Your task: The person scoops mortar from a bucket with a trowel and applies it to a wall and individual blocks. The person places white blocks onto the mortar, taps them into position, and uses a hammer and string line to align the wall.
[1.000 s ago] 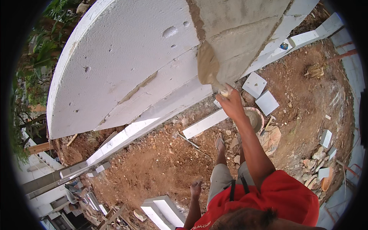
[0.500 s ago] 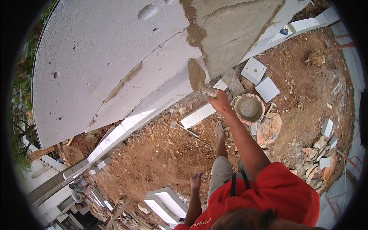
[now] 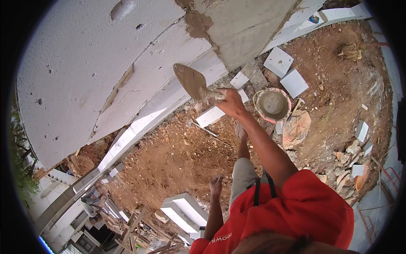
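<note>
My right hand [image 3: 232, 103] is closed around the handle of a pointed trowel [image 3: 190, 80]. Grey mortar coats the trowel's blade, which points up and left in front of the white block wall [image 3: 105, 63]. From this view I cannot tell whether the blade touches the wall. Grey plaster [image 3: 249, 34] covers the wall's right part, with a darker, rough edge. My left hand [image 3: 215, 185] hangs low by my leg, holding nothing, its fingers loosely apart. A round bucket of grey mortar [image 3: 272, 104] stands on the ground to the right of my right hand.
White blocks [image 3: 294, 83] lie near the wall's foot, others [image 3: 186, 213] by my left arm. A hammer [image 3: 298, 103] and a crumpled sack [image 3: 297, 129] lie beside the bucket. A metal bar [image 3: 209, 132] rests on the soil. Rubble [image 3: 347, 169] is heaped at right.
My right hand has moved left with the trowel, and the blade now points further left. The view has shifted a little along the wall. My left hand still hangs low.
</note>
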A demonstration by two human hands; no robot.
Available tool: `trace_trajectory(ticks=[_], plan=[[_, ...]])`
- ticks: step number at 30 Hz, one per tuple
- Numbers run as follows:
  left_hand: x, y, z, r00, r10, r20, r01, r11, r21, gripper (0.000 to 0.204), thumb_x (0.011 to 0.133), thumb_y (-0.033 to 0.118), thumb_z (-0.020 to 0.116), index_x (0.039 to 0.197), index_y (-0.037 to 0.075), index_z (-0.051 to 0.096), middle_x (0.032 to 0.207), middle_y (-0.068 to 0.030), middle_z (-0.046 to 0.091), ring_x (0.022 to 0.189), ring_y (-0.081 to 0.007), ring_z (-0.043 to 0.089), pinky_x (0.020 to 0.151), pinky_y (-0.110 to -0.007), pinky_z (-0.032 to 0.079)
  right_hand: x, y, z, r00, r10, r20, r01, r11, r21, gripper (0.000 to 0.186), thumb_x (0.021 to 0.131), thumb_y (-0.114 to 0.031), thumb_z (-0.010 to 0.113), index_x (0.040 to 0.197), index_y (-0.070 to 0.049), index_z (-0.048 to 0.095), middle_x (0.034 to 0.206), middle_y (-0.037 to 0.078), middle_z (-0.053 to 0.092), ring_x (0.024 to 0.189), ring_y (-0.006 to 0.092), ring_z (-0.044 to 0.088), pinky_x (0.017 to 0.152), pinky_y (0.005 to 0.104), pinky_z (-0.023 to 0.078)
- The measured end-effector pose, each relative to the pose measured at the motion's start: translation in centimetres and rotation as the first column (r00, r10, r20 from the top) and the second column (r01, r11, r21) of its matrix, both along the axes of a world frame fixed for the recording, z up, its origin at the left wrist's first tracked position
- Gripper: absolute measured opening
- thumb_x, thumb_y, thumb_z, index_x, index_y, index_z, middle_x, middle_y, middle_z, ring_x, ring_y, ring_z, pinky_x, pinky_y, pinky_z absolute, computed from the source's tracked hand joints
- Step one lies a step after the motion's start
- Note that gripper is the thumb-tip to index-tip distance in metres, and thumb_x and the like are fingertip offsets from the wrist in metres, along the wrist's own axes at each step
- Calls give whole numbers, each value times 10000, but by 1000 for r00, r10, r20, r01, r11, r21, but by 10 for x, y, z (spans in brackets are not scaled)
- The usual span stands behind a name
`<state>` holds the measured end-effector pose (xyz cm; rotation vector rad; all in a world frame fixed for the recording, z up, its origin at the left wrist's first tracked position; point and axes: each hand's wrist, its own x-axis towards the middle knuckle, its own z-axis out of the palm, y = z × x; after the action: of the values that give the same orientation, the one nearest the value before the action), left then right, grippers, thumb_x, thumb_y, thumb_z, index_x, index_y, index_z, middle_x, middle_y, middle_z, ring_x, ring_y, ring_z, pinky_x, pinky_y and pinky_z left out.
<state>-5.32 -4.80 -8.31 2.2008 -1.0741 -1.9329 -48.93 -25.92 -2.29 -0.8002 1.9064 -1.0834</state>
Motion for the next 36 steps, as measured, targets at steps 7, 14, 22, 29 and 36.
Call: trace_trajectory(ticks=[7, 14, 22, 29, 36], plan=[[-18, 14, 22, 1000, 12, -20, -13, 999, -30, 167, 1011, 166, 667, 1026, 15, 737, 973, -13, 730, 897, -97, 658, 831, -279, 526, 12, 28, -21, 469, -120, 875, 407, 909, -94, 96, 827, -34, 557, 888, 15, 613, 589, 56, 527, 468, 172, 504, 462, 334, 434], [-6, 35, 29, 998, 7, 67, -9, 999, 40, 239, 996, 244, 706, 1053, 17, 760, 951, -31, 742, 920, -104, 659, 845, -264, 513, 28, 22, 40, 286, -14, 958, 237, 970, -57, 77, 709, -2, 562, 756, -31, 508, 569, 71, 480, 402, 179, 455, 402, 375, 392], [9, 20, 15, 989, -123, 84, 113, 987, 117, 306, 998, 307, 708, 1141, 36, 716, 1066, -72, 752, 973, -147, 705, 849, -286, 520, -22, 53, 58, 565, 8, 825, -21, 1000, 4, 208, 773, 8, 605, 974, 59, 601, 624, 100, 564, 433, 157, 508, 406, 350, 407], [-25, 0, 46, 998, 63, -11, -63, 998, -8, 263, 1005, 234, 704, 1083, -16, 724, 1007, -49, 747, 970, -120, 686, 885, -283, 533, 23, -9, 35, 838, -253, 484, 365, 919, -152, 546, 880, -31, 655, 1386, 124, 521, 726, 7, 608, 624, 66, 521, 540, 259, 423], [-6, 13, 33, 997, 76, -21, -76, 997, 8, 280, 1013, 247, 693, 1159, 9, 718, 1065, -57, 747, 988, -143, 702, 902, -295, 540, 44, -29, 14, 907, -259, 332, 290, 956, -47, 507, 857, -142, 660, 1334, 32, 641, 648, 109, 643, 586, 155, 588, 581, 332, 495]])
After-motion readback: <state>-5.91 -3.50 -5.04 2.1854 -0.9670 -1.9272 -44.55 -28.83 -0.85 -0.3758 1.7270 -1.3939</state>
